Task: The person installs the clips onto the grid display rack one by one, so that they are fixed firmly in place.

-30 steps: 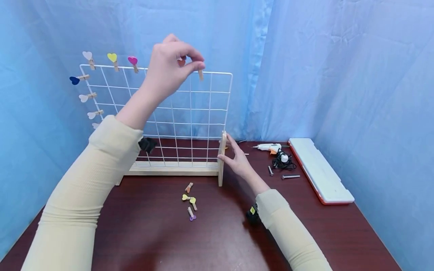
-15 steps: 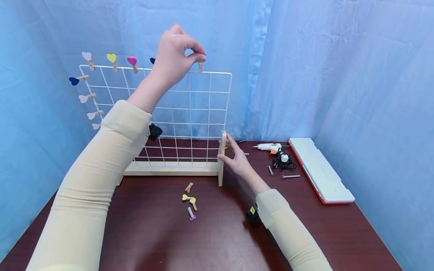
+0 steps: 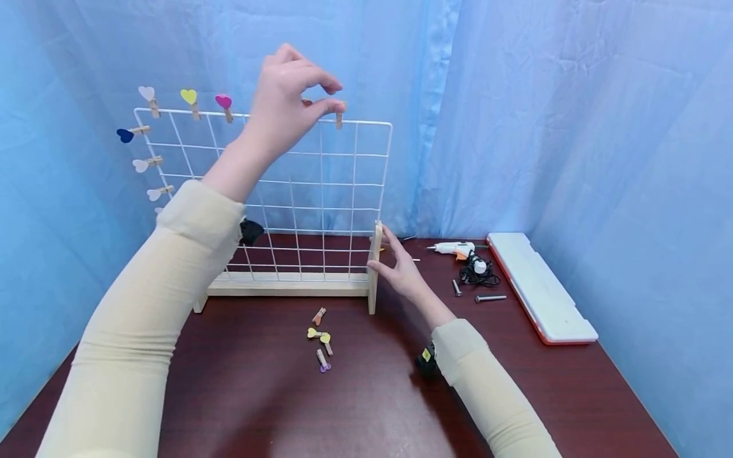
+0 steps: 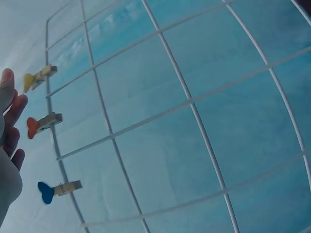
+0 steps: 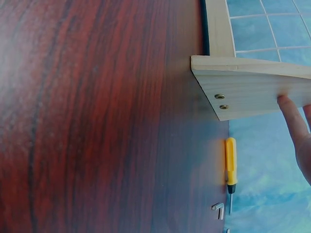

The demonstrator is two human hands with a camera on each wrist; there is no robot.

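Note:
In the head view, my left hand (image 3: 286,92) is at the top wire of a white wire grid (image 3: 375,123), thumb and forefinger spread apart. By its thumb tip, a small wooden clothespin (image 3: 339,121) sits on that wire. The left wrist view shows this clothespin with a yellow heart (image 4: 28,82). Fastened beside it are an orange-red heart clothespin (image 4: 33,127) and a dark blue one (image 4: 46,192). My right hand (image 3: 404,272) presses with straight fingers against the grid's wooden side support (image 3: 372,298). A fingertip meets the support's outer face (image 5: 243,90) in the right wrist view.
White, yellow, pink and blue heart clothespins line the grid's top and left edges. Several loose clothespins (image 3: 322,339) lie before the base. At right are a glue gun (image 3: 454,248), bolts (image 3: 490,298) and a white case (image 3: 541,289); a yellow screwdriver (image 5: 231,160) lies behind the support.
My left thumb and forefinger pinched the clothespin at the top wire; they have parted and let it go, and the hand has drawn slightly left. My right hand has stayed put.

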